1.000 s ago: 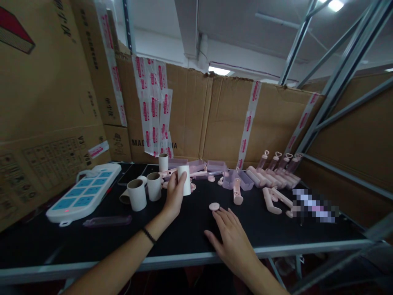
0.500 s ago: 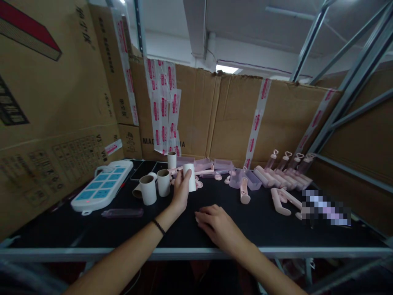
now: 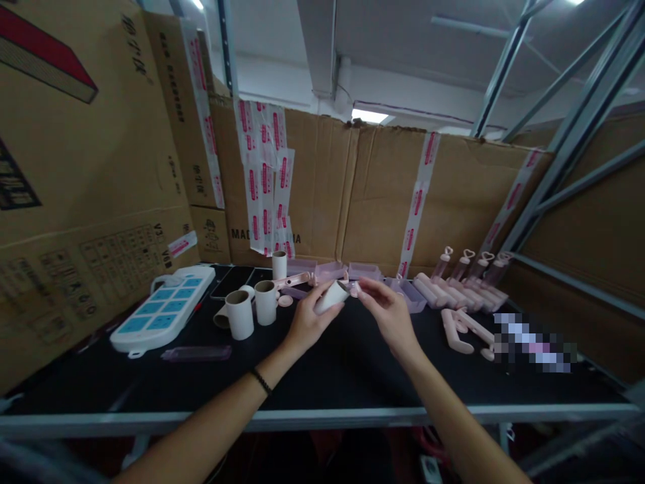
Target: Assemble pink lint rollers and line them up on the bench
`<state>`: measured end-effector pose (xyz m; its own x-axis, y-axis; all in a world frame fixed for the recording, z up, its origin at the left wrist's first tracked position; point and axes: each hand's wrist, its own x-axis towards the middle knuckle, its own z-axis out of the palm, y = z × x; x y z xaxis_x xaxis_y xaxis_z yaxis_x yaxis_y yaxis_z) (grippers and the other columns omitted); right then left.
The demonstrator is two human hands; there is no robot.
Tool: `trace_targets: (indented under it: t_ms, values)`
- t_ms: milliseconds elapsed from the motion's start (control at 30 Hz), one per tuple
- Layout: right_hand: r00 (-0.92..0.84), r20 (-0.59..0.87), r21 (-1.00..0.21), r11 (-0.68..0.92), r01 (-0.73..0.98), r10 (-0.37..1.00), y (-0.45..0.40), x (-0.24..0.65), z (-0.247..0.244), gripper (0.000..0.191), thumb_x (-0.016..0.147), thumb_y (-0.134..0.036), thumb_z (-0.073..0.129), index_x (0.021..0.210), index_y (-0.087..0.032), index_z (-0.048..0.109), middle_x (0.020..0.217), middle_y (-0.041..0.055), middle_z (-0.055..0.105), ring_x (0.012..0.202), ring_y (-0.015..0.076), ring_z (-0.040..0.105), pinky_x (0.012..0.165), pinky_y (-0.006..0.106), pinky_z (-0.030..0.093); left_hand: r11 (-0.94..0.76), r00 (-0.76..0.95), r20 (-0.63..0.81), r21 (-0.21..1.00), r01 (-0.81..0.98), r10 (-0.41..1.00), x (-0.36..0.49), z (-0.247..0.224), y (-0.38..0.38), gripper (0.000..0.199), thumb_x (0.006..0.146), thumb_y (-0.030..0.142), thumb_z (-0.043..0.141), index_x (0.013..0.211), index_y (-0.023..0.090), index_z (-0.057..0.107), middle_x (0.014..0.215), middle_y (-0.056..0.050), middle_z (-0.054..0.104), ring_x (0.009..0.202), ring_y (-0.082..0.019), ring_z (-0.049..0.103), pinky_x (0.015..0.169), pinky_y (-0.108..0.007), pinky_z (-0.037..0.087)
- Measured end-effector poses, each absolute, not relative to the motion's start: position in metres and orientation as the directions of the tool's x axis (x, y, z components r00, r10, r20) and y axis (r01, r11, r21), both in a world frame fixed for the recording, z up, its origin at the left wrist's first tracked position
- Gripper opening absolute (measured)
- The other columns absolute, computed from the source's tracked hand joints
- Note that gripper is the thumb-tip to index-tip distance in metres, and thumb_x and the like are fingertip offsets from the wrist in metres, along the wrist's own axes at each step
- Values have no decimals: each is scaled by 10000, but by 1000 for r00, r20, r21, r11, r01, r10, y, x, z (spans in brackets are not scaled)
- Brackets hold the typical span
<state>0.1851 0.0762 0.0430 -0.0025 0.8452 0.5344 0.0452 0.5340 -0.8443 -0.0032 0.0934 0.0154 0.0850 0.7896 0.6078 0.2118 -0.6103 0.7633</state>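
Note:
My left hand [image 3: 308,324] is wrapped around a white cardboard tube [image 3: 328,300], tilted so that its hollow end faces up and right. Close to that end, my right hand [image 3: 392,317] pinches a small pale pink piece [image 3: 353,290]; the fingers hide most of it. Left of my hands, two white tubes [image 3: 238,316] stand upright near each other, with another tube [image 3: 220,318] lying behind them. One more white tube [image 3: 279,266] stands farther back. A pink round cap [image 3: 285,300] lies just beyond my left hand.
A white power strip [image 3: 164,309] with blue sockets sits at the left, a clear purplish tube [image 3: 196,353] before it. Purple trays [image 3: 363,271] line the cardboard wall [image 3: 322,188]. Pink handles [image 3: 456,333] and several heart-topped tubes [image 3: 463,265] are at the right.
My left hand has tipped the tube from upright and moved it right. My right hand has risen from the table to the tube's open end, holding the small piece.

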Motion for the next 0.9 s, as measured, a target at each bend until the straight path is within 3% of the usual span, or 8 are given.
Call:
trace_targets:
  t_ms: [167, 400, 633, 733, 800, 900]
  values:
    - [-120, 508, -858, 513, 8, 853, 91, 182, 41, 356, 814, -431, 745, 1100, -220, 764, 1155, 65, 763, 1091, 258, 703, 1038, 461, 523, -699, 216, 667, 650, 299, 713, -5, 19, 88, 453, 863, 267, 693, 1311, 235, 631, 1364, -80, 641, 1269, -256, 581, 1140, -426, 395]
    - [-125, 515, -843, 528, 106, 848, 91, 183, 30, 337, 850, -437, 709, 1114, -239, 775, 1168, 64, 760, 1137, 284, 688, 1081, 515, 480, -697, 247, 656, 628, 346, 714, -5, 17, 85, 479, 875, 317, 689, 1341, 235, 616, 1353, -98, 647, 1242, -278, 606, 1104, -441, 448]
    - [-173, 608, -726, 631, 273, 775, 69, 158, 28, 434, 971, -447, 550, 1364, -281, 630, 1420, 43, 612, 1388, 259, 507, 1215, 495, 317, -669, 176, 653, 664, 333, 736, -5, 9, 82, 520, 932, 316, 610, 1435, 238, 501, 1452, -95, 577, 1338, -268, 544, 1153, -426, 406]
    - [-190, 577, -771, 607, 193, 794, 84, 153, 30, 475, 1006, -487, 462, 1417, -276, 576, 1474, 49, 565, 1423, 239, 463, 1211, 477, 315, -646, 79, 650, 721, 251, 756, -5, 15, 82, 527, 946, 345, 580, 1450, 260, 452, 1481, -91, 537, 1300, -273, 569, 1102, -425, 456]
    - [-93, 571, -795, 578, 186, 816, 103, 148, 27, 479, 1033, -468, 377, 1424, -262, 559, 1463, 69, 576, 1390, 239, 499, 1176, 492, 359, -606, -42, 615, 784, 134, 787, -7, 19, 85, 505, 959, 381, 544, 1438, 266, 430, 1413, -103, 572, 1152, -265, 649, 953, -402, 553]
    - [-134, 629, -656, 616, 436, 765, 126, 134, 15, 395, 999, -342, 446, 1322, -215, 637, 1404, 115, 616, 1328, 278, 532, 1155, 530, 359, -559, -240, 541, 829, -7, 806, -15, 23, 92, 464, 956, 436, 532, 1370, 260, 419, 1209, -93, 643, 963, -236, 682, 797, -356, 580]
